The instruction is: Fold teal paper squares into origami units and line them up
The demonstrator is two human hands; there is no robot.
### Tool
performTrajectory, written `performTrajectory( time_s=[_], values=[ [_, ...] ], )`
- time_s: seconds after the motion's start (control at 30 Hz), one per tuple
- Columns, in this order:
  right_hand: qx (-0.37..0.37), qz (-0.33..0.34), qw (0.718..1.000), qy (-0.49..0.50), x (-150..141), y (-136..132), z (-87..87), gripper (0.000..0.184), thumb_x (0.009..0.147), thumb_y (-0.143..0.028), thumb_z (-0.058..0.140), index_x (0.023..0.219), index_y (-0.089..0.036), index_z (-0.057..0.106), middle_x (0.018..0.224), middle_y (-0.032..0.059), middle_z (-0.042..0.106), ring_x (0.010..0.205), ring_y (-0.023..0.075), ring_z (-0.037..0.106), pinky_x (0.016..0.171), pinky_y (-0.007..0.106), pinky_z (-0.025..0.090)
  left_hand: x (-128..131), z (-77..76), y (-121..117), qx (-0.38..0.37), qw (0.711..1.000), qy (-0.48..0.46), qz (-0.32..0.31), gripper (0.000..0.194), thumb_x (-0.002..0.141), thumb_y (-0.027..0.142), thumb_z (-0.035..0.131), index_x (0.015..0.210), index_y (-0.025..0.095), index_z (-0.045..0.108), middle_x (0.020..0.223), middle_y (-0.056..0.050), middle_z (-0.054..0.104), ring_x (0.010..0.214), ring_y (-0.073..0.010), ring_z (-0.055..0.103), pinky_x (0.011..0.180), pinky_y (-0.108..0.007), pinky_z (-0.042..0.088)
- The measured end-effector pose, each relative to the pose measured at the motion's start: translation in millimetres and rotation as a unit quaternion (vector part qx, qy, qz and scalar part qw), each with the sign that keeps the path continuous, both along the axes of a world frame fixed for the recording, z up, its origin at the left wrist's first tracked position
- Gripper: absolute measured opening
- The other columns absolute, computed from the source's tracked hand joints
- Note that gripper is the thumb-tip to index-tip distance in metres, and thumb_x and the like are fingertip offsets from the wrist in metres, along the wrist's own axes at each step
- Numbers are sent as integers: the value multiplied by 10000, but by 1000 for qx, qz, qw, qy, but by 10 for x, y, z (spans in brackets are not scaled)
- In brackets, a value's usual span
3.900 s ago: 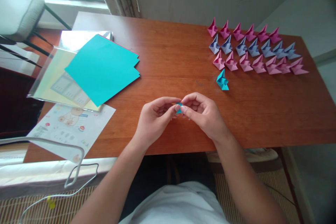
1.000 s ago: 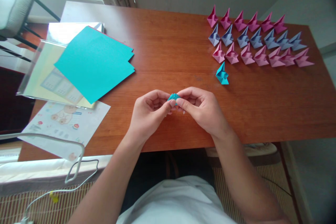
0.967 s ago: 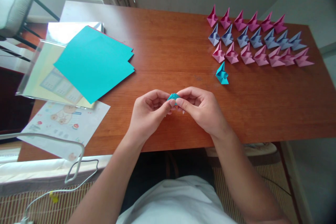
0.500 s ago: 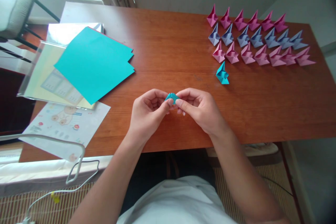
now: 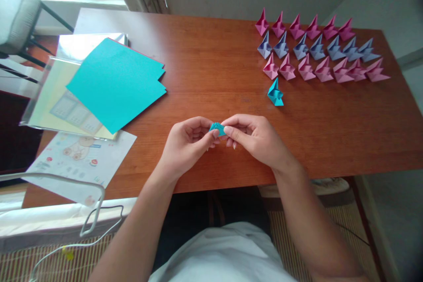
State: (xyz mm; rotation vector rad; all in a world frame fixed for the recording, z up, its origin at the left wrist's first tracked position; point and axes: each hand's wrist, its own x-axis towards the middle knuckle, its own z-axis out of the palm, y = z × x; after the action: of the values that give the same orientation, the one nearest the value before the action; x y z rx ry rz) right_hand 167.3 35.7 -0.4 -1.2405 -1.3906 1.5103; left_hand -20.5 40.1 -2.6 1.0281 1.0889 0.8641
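Observation:
My left hand (image 5: 187, 143) and my right hand (image 5: 253, 136) meet above the near middle of the wooden table (image 5: 214, 66). Both pinch a small folded teal paper piece (image 5: 217, 128) between thumbs and fingertips; most of it is hidden by the fingers. A finished teal folded figure (image 5: 275, 93) stands alone on the table beyond my right hand. Behind it stand three rows of folded figures: pink (image 5: 306, 70), lilac-blue (image 5: 317, 48) and magenta (image 5: 304, 28).
A stack of teal paper sheets (image 5: 115, 83) lies at the left on a clear plastic folder (image 5: 49, 97). A printed sheet (image 5: 79, 163) hangs over the near left edge. A chair (image 5: 16, 13) stands by the window at far left. A white cable (image 5: 82, 233) runs below.
The teal piece has been turned and pressed slightly between my fingertips; more of it shows than 3.9 s ago. My hands stay in the same spot. The view shifted a little.

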Motion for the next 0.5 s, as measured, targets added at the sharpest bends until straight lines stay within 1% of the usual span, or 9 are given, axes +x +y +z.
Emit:
performTrajectory(
  time_s=[0.07, 0.17, 0.27, 0.4, 0.5],
  values=[
    [0, -14, 1000, 26, -12, -3, -22, 209, 958, -363, 645, 943, -176, 737, 735, 0, 700, 641, 120, 637, 602, 248, 517, -9, -9, 5, -1, 1000, -10, 12, 289, 737, 360, 887, 814, 137, 720, 709, -36, 755, 594, -118, 668, 522, -179, 505],
    [-12, -56, 996, 66, -77, -31, -74, 302, 1004, -424, 567, 882, -182, 699, 777, 10, 690, 654, 112, 612, 575, 236, 480, -24, -41, 11, 8, 999, -25, 40, 249, 767, 341, 868, 805, 151, 712, 688, -23, 755, 581, -104, 664, 514, -160, 488],
    [-14, -73, 995, 69, -167, -73, -99, 363, 998, -486, 563, 815, -189, 662, 755, 0, 656, 650, 108, 586, 579, 237, 461, -29, -66, 13, 16, 998, -29, 58, 219, 790, 326, 850, 797, 157, 711, 688, -20, 757, 579, -96, 662, 515, -150, 481],
    [-3, -80, 994, 75, -262, -96, -104, 273, 927, -443, 687, 828, -190, 665, 722, -16, 661, 635, 105, 580, 581, 235, 455, -10, -57, 11, 15, 998, -31, 59, 219, 749, 293, 878, 793, 153, 716, 697, -27, 765, 573, -101, 661, 501, -153, 478],
    [8, -88, 993, 79, -283, -84, -129, 229, 916, -378, 698, 798, -184, 669, 694, -16, 657, 611, 104, 566, 560, 238, 444, -2, -41, 8, 9, 998, -34, 54, 220, 744, 288, 882, 786, 150, 716, 695, -31, 767, 568, -102, 660, 495, -153, 478]
  ],
)
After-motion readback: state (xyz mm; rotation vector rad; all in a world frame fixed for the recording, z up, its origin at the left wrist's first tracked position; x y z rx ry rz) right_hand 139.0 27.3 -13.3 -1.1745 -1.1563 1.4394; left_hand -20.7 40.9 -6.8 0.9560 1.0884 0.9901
